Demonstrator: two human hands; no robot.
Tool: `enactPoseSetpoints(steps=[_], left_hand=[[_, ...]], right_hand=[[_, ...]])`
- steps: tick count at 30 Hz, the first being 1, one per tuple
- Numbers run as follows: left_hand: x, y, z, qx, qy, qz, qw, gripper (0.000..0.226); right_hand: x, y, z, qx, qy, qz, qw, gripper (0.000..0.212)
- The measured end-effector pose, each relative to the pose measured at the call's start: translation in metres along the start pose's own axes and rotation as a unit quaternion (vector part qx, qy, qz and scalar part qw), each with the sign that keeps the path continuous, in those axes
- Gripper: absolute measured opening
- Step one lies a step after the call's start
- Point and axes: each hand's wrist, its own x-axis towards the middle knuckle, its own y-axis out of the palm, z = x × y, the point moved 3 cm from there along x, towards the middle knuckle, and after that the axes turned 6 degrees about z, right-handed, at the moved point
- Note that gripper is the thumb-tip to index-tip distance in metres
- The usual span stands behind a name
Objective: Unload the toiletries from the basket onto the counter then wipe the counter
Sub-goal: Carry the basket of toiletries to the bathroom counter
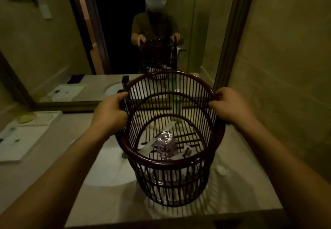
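Observation:
A tall dark slatted basket (172, 162) is at the middle of the counter (111, 203), its base at or just above the surface, partly over the sink edge. My left hand (111, 110) grips its rim on the left and my right hand (231, 105) grips the rim on the right. Inside lie a clear bottle (165, 144) with a purple label, a white tube or packet (149, 145) and other small white items at the bottom.
A white sink basin (107, 167) is set in the counter left of the basket. A white tray (23, 139) with small items stands at the far left. A small white cap-like object (223, 170) lies on the right. The mirror (125, 31) and side wall (286, 67) stand close.

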Motion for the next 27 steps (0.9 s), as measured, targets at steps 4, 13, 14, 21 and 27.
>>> enactPoseSetpoints(steps=[4,13,14,21,27], left_hand=[[-0.006,-0.036,0.020,-0.007,-0.024,-0.027,0.999,0.071],[-0.019,-0.099,0.069,-0.043,-0.055,-0.075,0.995,0.073],[-0.020,-0.104,0.076,-0.046,-0.060,-0.082,0.994,0.073],[-0.025,-0.095,0.110,-0.084,-0.068,-0.091,0.990,0.064],[-0.023,-0.041,0.097,-0.096,-0.036,-0.052,0.993,0.060]], right_hand=[[-0.002,0.018,0.036,0.005,-0.033,0.011,0.999,0.006],[-0.011,0.076,0.089,0.031,-0.048,0.035,0.998,0.004],[-0.014,0.084,0.094,0.036,-0.055,0.038,0.997,0.008],[-0.035,0.115,0.081,0.030,-0.030,0.039,0.998,0.023],[-0.048,0.090,0.032,0.030,0.032,0.028,0.999,0.023]])
